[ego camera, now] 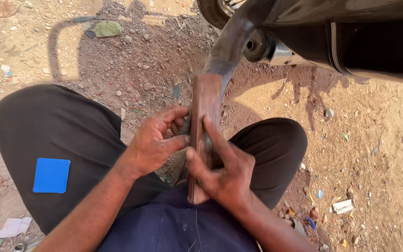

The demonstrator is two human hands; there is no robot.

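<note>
I squat over dusty ground and hold a long, flat, rusty-brown metal bar [204, 109] upright between my knees. My right hand [220, 170] grips its lower part, index finger stretched up along its face. My left hand [157, 140] pinches a small dark ribbed part [185, 127] against the bar's left edge. The bar's top end reaches up to a dark curved metal arm [232, 44] of a motorcycle.
A black motorcycle body [364, 37] with a chrome fitting [281, 52] fills the top right, its tyre [213, 11] just behind. Stones, paper scraps [342, 206] and a green leaf-like scrap [107, 29] litter the reddish dirt. A blue patch [51, 175] sits on my left trouser leg.
</note>
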